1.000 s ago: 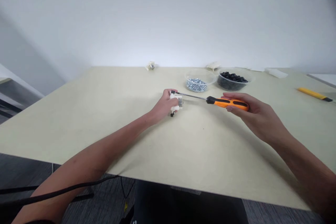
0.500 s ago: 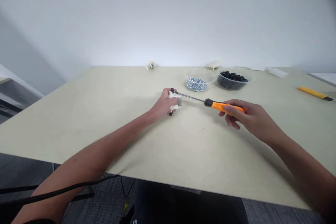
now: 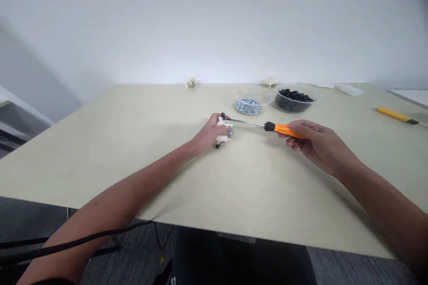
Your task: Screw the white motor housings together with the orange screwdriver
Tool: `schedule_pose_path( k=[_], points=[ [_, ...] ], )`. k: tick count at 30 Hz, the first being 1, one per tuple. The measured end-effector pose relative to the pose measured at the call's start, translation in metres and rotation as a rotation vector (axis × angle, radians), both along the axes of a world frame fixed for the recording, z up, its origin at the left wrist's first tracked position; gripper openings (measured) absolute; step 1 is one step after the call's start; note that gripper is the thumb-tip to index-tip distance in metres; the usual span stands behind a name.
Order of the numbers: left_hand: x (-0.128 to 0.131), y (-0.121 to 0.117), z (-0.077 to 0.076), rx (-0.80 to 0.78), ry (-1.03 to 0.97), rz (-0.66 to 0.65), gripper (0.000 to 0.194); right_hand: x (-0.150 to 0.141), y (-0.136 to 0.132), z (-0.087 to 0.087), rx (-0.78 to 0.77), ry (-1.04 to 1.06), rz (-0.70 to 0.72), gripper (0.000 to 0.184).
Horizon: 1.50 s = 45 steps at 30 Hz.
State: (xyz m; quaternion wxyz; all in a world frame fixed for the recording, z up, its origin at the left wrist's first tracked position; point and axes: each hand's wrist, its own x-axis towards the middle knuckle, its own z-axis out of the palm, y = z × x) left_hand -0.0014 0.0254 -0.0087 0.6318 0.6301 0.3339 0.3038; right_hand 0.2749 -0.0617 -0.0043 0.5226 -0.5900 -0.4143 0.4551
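White part point(image 3: 222, 137) clasped in closed fingers of L hand point(image 3: 211, 133), approx. mid desk point(image 3: 207, 191). Looks light, stiff, poss. brittle; best gripped by body, w/o squeezing. Driver point(image 3: 284, 130) angled to top black bit point(image 3: 223, 116), handle pinched in R hand point(image 3: 329, 149).

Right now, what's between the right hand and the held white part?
Head view: the orange-handled screwdriver spans it, from the right hand toward the white part's black piece.

Screwdriver point(image 3: 280, 129): orange-and-black handle, tip pointing left
White part point(image 3: 221, 134): left of the screwdriver, black pieces point(image 3: 223, 116) at far and near ends
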Motion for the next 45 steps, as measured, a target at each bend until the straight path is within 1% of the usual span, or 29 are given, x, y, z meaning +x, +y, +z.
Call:
schedule_pose_path(
  k=[5, 10, 15, 17, 20, 24, 28, 32, 38, 45],
  points=[
    [0.0, 0.002, -0.005, -0.008, -0.03, -0.023, 0.041, 0.003, 0.002, -0.001, 0.012, 0.02, -0.029, 0.022],
    [0.0, 0.002, -0.002, -0.018, -0.023, -0.017, 0.04, -0.002, -0.002, 0.004, 0.057, -0.001, 0.002, 0.025],
    [-0.001, 0.003, -0.003, -0.036, 0.02, -0.034, 0.04, -0.002, -0.006, 0.009, 0.133, 0.051, 0.031, 0.02],
    [-0.001, 0.003, -0.005, -0.025, 0.031, -0.049, 0.041, 0.0, -0.005, 0.009, 0.152, 0.055, 0.011, 0.017],
    [0.0, 0.002, -0.006, 0.009, 0.051, -0.052, 0.04, 0.003, -0.001, 0.006, 0.139, 0.067, -0.045, 0.013],
    [0.001, -0.002, -0.003, 0.012, 0.076, -0.04, 0.039, 0.002, 0.0, 0.004, 0.112, 0.106, -0.091, 0.013],
    [0.003, -0.003, -0.003, 0.025, 0.105, -0.009, 0.038, -0.003, -0.002, 0.006, 0.132, 0.069, -0.104, 0.014],
    [0.002, -0.001, -0.005, 0.032, 0.115, -0.01, 0.036, -0.007, -0.004, 0.008, 0.184, 0.018, -0.101, 0.016],
    [0.001, -0.001, -0.005, 0.039, 0.128, -0.031, 0.035, -0.006, -0.004, 0.006, 0.18, 0.002, -0.084, 0.017],
    [0.0, -0.003, -0.002, 0.056, 0.14, -0.039, 0.035, -0.005, -0.003, 0.007, 0.2, 0.054, -0.047, 0.016]
  ],
)
